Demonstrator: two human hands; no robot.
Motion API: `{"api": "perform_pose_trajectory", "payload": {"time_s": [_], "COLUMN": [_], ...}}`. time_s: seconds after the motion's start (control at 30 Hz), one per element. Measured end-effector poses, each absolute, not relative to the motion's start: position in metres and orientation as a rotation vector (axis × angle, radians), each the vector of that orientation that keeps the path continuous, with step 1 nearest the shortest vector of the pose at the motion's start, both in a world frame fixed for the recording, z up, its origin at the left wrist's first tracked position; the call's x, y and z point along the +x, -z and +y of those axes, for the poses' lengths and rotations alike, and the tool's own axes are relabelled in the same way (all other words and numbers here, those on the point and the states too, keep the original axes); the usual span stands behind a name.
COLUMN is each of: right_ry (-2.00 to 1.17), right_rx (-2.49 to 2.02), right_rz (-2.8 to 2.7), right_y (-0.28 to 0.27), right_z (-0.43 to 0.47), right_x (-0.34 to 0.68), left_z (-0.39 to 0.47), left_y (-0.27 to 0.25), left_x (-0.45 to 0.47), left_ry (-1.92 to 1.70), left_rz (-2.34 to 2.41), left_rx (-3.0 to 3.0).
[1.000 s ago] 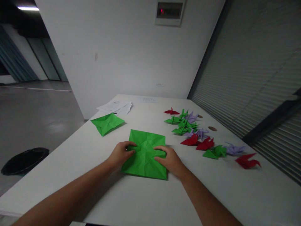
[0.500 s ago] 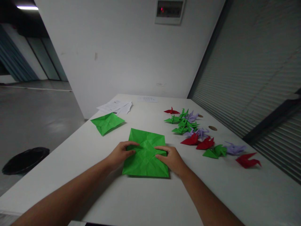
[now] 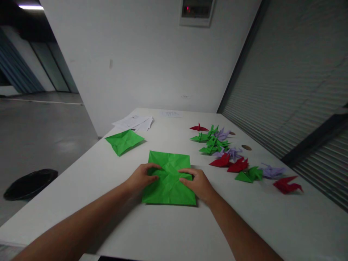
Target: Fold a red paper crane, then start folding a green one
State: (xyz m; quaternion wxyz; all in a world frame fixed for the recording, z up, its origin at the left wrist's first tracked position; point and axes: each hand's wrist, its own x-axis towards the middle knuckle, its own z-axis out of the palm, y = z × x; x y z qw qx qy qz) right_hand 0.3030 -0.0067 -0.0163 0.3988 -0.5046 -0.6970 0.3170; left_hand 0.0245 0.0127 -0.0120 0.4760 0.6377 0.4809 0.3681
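A creased green square sheet of origami paper (image 3: 170,185) lies in front of me, its surface uneven with fold lines. My left hand (image 3: 144,174) grips its left side, thumb and forefinger resting on top and the other fingers hidden. On the right side my right hand (image 3: 197,179) has hold of the sheet in the same way, thumb and forefinger a little apart on the paper. Farther off to the left sits a second creased green sheet (image 3: 123,141), out of contact with both hands.
Several folded paper cranes stand along the right of the white table (image 3: 174,235), among them a green crane (image 3: 250,174), a red crane (image 3: 287,185) and a purple crane (image 3: 272,171). Printed papers (image 3: 133,122) lie at the back left. A black-lined bin (image 3: 29,183) is on the floor.
The green sheet's far edge has dropped slightly and its left corner has shifted a little left. Both hands stay almost where they were.
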Motion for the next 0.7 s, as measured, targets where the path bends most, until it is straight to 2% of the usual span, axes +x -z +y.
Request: {"api": "perform_pose_trajectory", "payload": {"time_s": [0.23, 0.7], "right_ry": [-0.606, -0.545], "right_rx": [-1.331, -1.349], "right_rz": [-1.914, -1.943], "right_y": [0.015, 0.012], "right_z": [-0.01, -0.014], "right_x": [0.297, 0.292], "left_z": [0.013, 0.006], "left_y": [0.008, 0.0], "left_x": [0.026, 0.026], "left_ry": [-0.771, -0.78], "left_rz": [1.483, 1.488], "left_rx": [1.93, 1.986]}}
